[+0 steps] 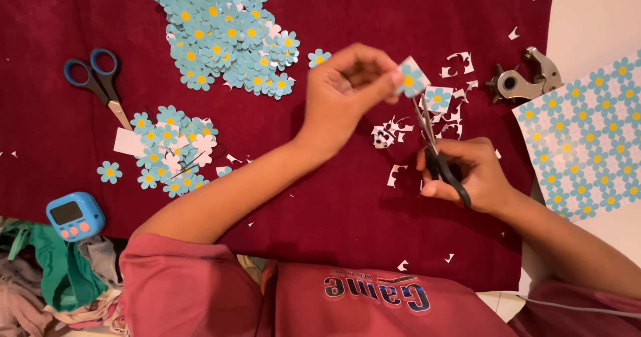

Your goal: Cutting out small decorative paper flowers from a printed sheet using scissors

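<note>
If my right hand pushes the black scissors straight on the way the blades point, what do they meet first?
Most likely the paper flower pinched in the left hand. The right hand aims the black scissors up at it, with the tips just below its edge; depth is unclear.

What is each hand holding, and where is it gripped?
The left hand pinches a paper flower by its edge; the right hand holds black scissors by the handles.

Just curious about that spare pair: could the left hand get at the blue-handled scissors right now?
Probably not at once: the left hand is pinching a paper flower. The blue-handled scissors lie uncovered on the red cloth, off to its left.
</note>
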